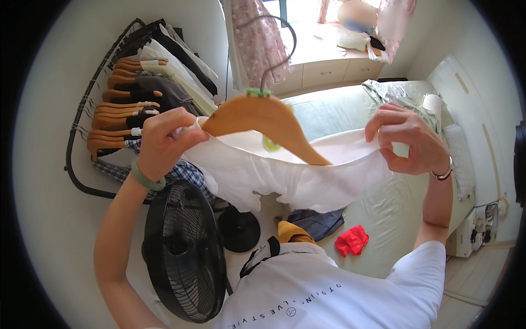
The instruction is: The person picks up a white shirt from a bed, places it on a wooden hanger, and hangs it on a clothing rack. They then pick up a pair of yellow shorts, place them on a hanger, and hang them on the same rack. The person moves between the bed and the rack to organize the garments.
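A thin white garment, apparently shorts, stretches by its waistband between my two hands. My left hand pinches the left end of the waistband, right against one end of a wooden hanger. My right hand grips the opposite end of the waistband between thumb and fingers. The hanger tilts, its other arm dipping inside the waist opening. Its metal hook points up, with a green piece at the base. Whether my left fingers also hold the hanger is hidden.
At the left, a black rack carries several clothes on wooden hangers. A black fan stands close below my left forearm. A bed with a pale green sheet lies at the right, bearing a red cloth and dark folded fabric.
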Motion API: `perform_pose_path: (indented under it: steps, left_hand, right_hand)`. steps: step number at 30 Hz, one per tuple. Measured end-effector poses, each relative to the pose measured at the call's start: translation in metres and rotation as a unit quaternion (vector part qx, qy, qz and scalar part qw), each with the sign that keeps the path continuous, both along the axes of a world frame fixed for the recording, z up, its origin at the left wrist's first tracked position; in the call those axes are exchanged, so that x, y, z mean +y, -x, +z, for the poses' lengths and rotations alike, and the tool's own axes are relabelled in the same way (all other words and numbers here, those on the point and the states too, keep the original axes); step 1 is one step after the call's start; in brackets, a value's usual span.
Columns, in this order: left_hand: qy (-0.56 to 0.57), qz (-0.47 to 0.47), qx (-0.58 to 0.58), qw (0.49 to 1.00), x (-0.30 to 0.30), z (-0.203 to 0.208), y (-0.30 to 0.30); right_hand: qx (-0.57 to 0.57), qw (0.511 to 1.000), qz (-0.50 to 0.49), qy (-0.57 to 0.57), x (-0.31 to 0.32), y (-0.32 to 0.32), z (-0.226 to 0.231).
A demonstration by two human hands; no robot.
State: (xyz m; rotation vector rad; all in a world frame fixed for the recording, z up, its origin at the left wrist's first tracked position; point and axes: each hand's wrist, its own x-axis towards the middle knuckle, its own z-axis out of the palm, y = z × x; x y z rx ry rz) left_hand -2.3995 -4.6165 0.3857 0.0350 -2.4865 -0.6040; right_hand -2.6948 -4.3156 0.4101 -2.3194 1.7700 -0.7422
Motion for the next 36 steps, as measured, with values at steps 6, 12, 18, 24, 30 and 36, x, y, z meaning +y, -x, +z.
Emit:
perform_pose_path:
  steps: [6, 12, 18, 24, 30, 36]
  left_hand:
    - [-0.178, 0.074, 0.004, 0.981, 0.005, 0.0, 0.021]
    - [-0.147, 0.092, 0.035, 0.984, -0.017, 0.001, 0.023]
    - [-0.17, 0.075, 0.025, 0.982, -0.035, -0.015, 0.026]
    - [-0.153, 0.06, -0.027, 0.986, -0.024, -0.015, 0.035]
    - [-0.069, 0.072, -0.076, 0.992, -0.059, -0.015, 0.024]
    - [-0.066, 0.082, -0.131, 0.986, -0.063, -0.021, 0.018]
  right_hand:
    - [-0.263, 0.95, -0.05, 0.161, -0.054, -0.034, -0.019]
    - [0.019, 0.971, -0.215, 0.105, -0.061, -0.015, -0.015]
    - [-0.199, 0.964, -0.152, -0.093, -0.065, -0.014, -0.019]
    - [-0.232, 0.955, -0.135, -0.13, -0.073, -0.024, -0.02]
    - [-0.286, 0.941, -0.169, -0.065, -0.069, -0.006, -0.037]
    - [-0.235, 0.953, -0.169, -0.087, -0.084, -0.006, -0.047]
